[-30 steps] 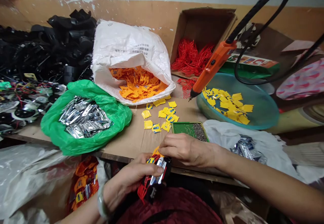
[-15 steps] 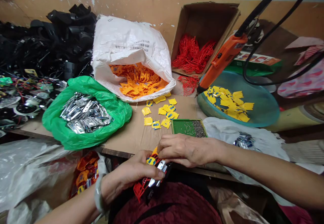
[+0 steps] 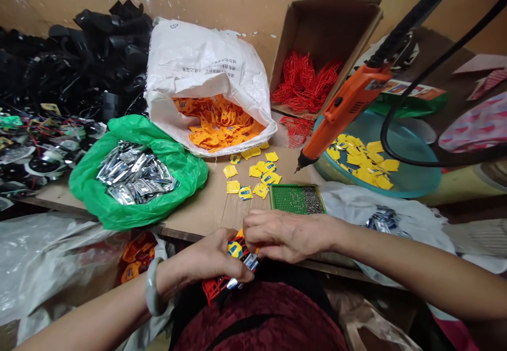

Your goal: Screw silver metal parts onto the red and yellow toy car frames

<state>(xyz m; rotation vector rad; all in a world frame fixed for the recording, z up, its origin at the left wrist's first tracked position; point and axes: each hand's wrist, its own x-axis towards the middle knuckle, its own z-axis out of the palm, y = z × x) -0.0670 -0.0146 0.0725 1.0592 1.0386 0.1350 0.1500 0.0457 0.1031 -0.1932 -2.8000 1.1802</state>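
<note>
In front of my lap, my left hand [image 3: 209, 260] is closed round a small plastic toy assembly. Its red lattice frame [image 3: 213, 289] pokes out below the palm, with a yellow-and-blue piece [image 3: 235, 249] and a shiny silver piece [image 3: 249, 261] on it. My right hand [image 3: 283, 234] has its fingers curled in against the assembly's far end, where a bit of orange shows; those fingertips are partly hidden. Beyond the hands lies a green tray of small screws [image 3: 295, 199]. Loose yellow pieces [image 3: 261, 190] are scattered on the cardboard [image 3: 216, 211].
An orange electric screwdriver [image 3: 343, 110] hangs tip-down over the bench. Around it stand a white sack [image 3: 202, 57] of orange parts, a green bag [image 3: 194, 176] of silver parts, a cardboard box [image 3: 317, 20] with red frames and a basin [image 3: 430, 174] of yellow pieces. Black parts [image 3: 75, 71] pile up left.
The assembly and both hands have shifted slightly left, and the assembly has tilted a little. My right fingers are drawn in tighter. The hanging screwdriver sits lower and further left in view.
</note>
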